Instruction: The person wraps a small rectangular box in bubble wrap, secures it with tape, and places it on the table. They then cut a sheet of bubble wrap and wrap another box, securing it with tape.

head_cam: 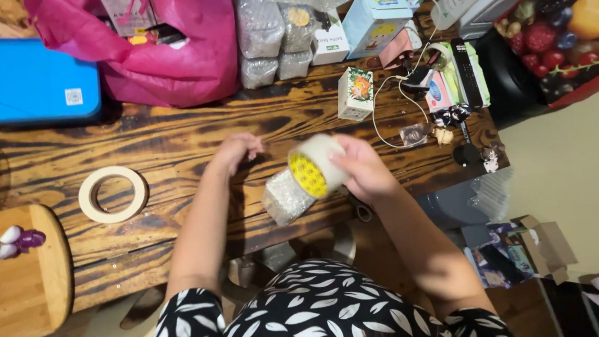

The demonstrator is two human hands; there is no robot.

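Observation:
My right hand (359,167) grips a roll of clear packing tape (313,163) with a yellow core, held just above the dark wooden table (167,140). Right under the roll lies a small parcel wrapped in bubble wrap (284,199), near the table's front edge. My left hand (236,151) rests on the table a little to the left of the parcel, fingers loosely curled, holding nothing. A roll of beige masking tape (112,194) lies flat further left.
A pink bag (159,51) and a blue lid (17,81) sit at the back left. Bubble-wrapped packets (270,37), small boxes (356,93), cables and a bottle crowd the back right. A wooden cutting board (14,287) with sliced onion is at the front left.

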